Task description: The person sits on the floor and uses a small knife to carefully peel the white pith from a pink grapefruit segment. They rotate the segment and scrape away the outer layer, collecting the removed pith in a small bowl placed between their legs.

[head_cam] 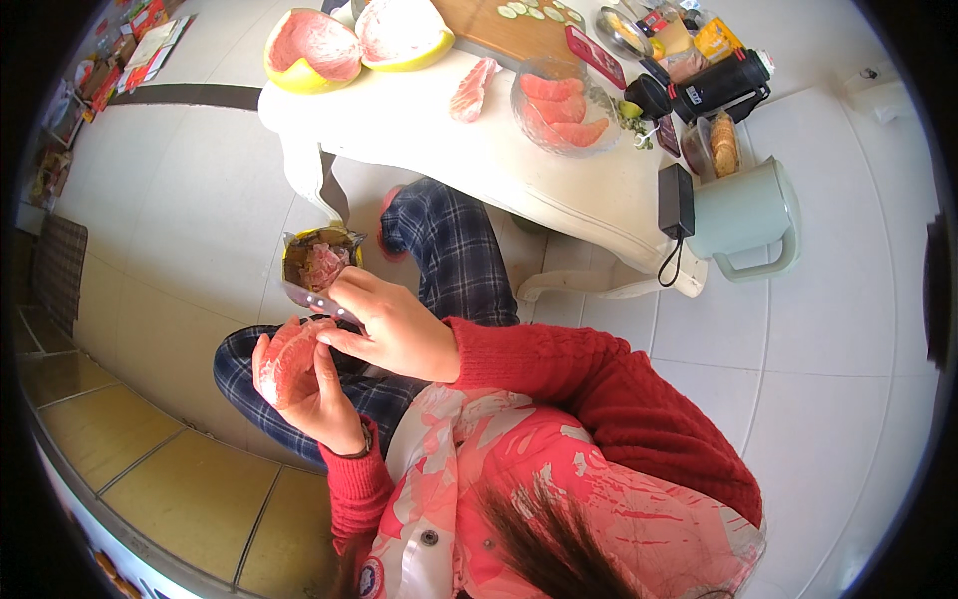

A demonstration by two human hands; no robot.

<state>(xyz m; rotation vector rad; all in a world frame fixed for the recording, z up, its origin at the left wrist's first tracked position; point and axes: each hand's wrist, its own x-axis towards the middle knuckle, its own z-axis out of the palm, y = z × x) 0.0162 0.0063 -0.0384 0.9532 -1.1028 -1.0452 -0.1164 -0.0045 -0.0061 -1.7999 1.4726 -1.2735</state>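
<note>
A pink pomelo segment (287,361) rests in my left hand (322,400), held between thumb and fingers. My right hand (393,322) grips a small knife (320,302) by its dark riveted handle, and its thumb touches the segment's upper end. Just beyond the hands, an open bag (301,243) on the floor holds pale pink peelings (326,263). On the white table, a clear bowl (530,133) contains several peeled pomelo pieces (557,101). One segment with its membrane (474,90) lies left of that bowl. Two hollow pomelo rind halves (310,52) sit at the table's left end.
A wooden cutting board (486,30) bears cucumber slices (533,10). Along the table's right stand a red-cased phone (595,57), a black thermos (718,84), a pale green kettle (748,221) and a black corded box (676,201). Curved table legs (303,176) reach the tiled floor.
</note>
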